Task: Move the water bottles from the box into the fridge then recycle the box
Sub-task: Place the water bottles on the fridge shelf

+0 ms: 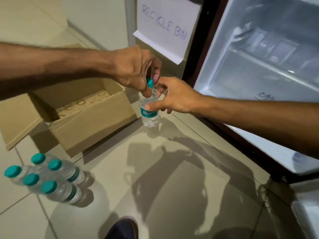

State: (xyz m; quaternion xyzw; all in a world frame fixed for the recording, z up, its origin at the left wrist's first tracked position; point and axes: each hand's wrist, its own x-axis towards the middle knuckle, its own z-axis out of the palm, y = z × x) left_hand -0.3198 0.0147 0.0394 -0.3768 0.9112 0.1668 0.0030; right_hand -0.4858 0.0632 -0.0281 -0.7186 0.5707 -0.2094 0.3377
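A small clear water bottle with a teal cap and teal label hangs upright in the air at centre frame. My left hand pinches it by the neck from above. My right hand reaches in from the right, its thumb and fingers curling round the bottle's upper body. Behind and to the left lies the open cardboard box, with no bottles showing inside it. Several more teal-capped bottles stand grouped on the floor at lower left. At right, the fridge is open, showing white shelves.
A white sheet reading "RECYCLE BIN" hangs at the top centre, left of the fridge's dark frame. The fridge door's inner side runs along the right. The floor is pale tile. A dark shoe tip shows at the bottom edge.
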